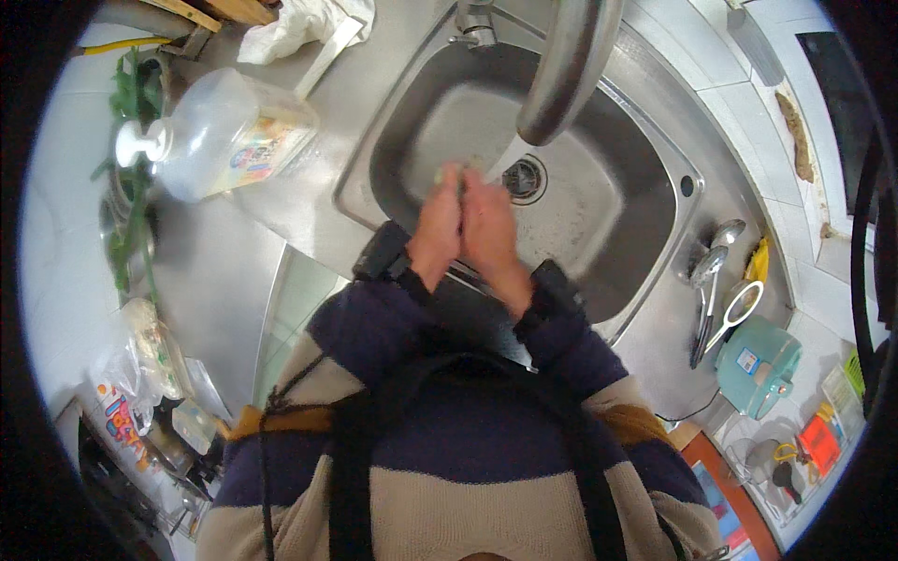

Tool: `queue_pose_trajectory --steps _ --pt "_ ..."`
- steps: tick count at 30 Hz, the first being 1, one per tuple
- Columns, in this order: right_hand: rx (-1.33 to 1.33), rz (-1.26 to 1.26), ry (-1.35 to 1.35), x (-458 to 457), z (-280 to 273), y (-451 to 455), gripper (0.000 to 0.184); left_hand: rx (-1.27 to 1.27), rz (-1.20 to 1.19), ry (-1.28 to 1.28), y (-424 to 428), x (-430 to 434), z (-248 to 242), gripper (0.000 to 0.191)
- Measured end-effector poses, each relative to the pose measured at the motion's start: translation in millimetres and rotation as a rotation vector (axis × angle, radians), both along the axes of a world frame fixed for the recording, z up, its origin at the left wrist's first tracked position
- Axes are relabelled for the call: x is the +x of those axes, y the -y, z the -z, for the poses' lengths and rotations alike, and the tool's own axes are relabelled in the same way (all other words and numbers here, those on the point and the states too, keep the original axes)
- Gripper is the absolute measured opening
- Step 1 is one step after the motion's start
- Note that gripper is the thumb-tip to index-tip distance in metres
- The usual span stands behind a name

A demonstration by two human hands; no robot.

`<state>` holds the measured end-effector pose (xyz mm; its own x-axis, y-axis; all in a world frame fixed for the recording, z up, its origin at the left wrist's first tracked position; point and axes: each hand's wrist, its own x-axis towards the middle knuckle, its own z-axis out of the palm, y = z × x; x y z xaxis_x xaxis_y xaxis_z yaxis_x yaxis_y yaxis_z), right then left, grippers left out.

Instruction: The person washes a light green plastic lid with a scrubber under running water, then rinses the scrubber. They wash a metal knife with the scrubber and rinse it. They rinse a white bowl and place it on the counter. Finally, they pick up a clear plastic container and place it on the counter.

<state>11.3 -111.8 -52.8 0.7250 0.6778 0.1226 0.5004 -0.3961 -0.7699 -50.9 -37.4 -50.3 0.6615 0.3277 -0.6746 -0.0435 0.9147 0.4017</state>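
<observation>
My left hand (pixel 442 221) and my right hand (pixel 489 224) are side by side over the near left part of a stainless steel sink (pixel 582 210). Their palms face each other and the fingertips nearly meet beside a stream of water (pixel 508 158). That stream runs from a metal faucet spout (pixel 570 77) above the basin. A small greenish spot shows at the fingertips; whether something lies between the hands cannot be told. Just beyond them is the round drain (pixel 524 179). Dark bands wrap both wrists.
Left of the sink stand a large clear pump bottle (pixel 217 140) and green stalks (pixel 133 231). A white cloth (pixel 302 28) lies at the back left. On the right are metal ladles (pixel 710 266), a white-rimmed strainer (pixel 744 303) and a teal plastic container (pixel 758 365).
</observation>
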Motion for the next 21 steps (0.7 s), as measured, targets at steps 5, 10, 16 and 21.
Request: queue_pose_trajectory --steps 5,10,16,21 --pt "-0.201 -0.031 -0.262 13.9 -1.2 -2.2 0.029 0.000 0.003 0.082 2.2 -4.0 -5.5 0.050" --pt "0.076 -0.034 0.016 0.8 -19.3 -3.7 0.028 0.027 -0.092 0.009 -12.5 -1.0 -6.4 0.049" --pt "-0.089 0.097 -0.208 16.1 -15.7 -5.1 0.032 -0.079 0.007 0.083 -13.0 -1.2 -14.4 0.048" --pt "0.042 -0.062 0.054 -4.2 -8.5 2.4 0.030 -0.095 0.009 0.031 -21.1 -1.2 -17.1 0.050"
